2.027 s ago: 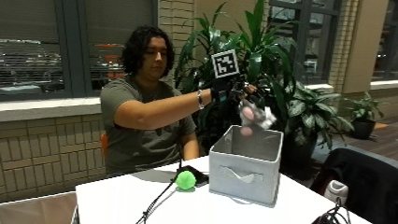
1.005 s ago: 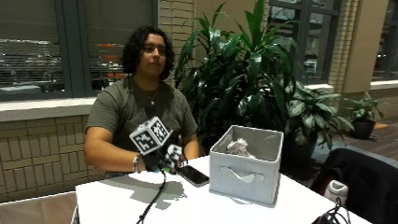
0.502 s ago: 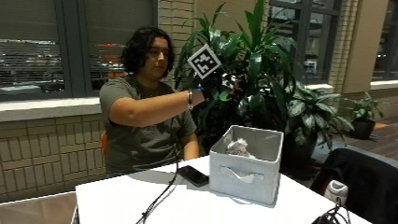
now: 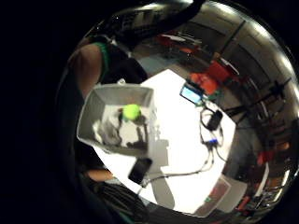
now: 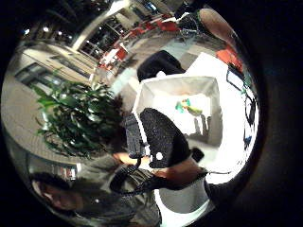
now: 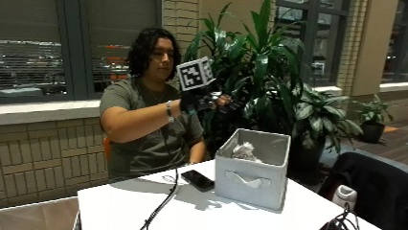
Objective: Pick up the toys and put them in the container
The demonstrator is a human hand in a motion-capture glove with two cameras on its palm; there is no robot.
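— While the gloved right hand hangs raised at chest height, where does the container lie from it?

— Below it and a little forward. The grey container stands on the counter toward the edge where the person sits, open mouth up. Both palm views look straight down into that mouth, so the hand is nearly over it and well apart from its rim.

— And the hand itself, of the two hands?

— Released. The fingers are relaxed and spread, with nothing between them. The bare hand does not show.

— The toys?

— A green ball shows inside the container's walls, beside a pale crumpled toy. Whether the ball has come to rest on the bottom cannot be told.

— Anything else on the counter?

— A dark phone lies flat just beside the container, on the side toward the person, with a cable running past it to the counter's near edge.

— So what does the coming move turn on?

— Height, in my reading. Anything left to collect would be down at counter level, so the raised right hand must drop past the container's wall on the phone side without clipping it.
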